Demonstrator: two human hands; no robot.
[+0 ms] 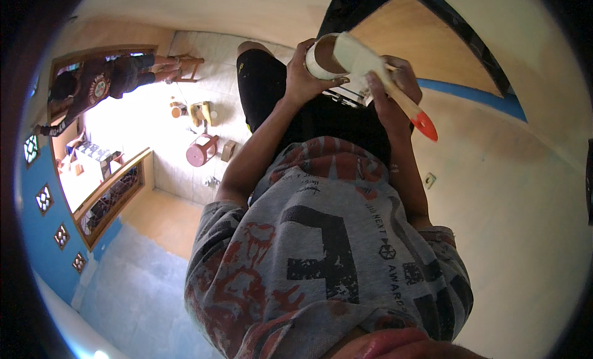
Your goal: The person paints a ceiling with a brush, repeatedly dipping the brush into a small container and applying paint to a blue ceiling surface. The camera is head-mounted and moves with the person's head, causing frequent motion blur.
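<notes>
Grey printed t-shirt point(321, 248) fills the near foreground, person looking straight down from height; tiled floor point(185, 167) far below. Both forearms rise from the shirt toward the top centre of the view. Left hand point(301, 75) wraps a small round paint can point(324, 57), white wall, brown paint inside, fingers curled round its side, grip pressed tight on the can. Right hand point(392, 90) pinches a flat paintbrush point(383, 75) at mid-handle, grip closed on it. Brush long axis runs diagonally: pale bristles up-left, lying over the can's open mouth, touching or just above the rim, can't tell which; wooden handle with red tip points down-right past the right hand. Can sits just left of the brush hand, hands near each other. Elbows bent, both hands held out in front at chest level. Tan wall with blue band at right. Below left: pink stool point(201, 152), another person point(99, 81) at a wooden frame.
</notes>
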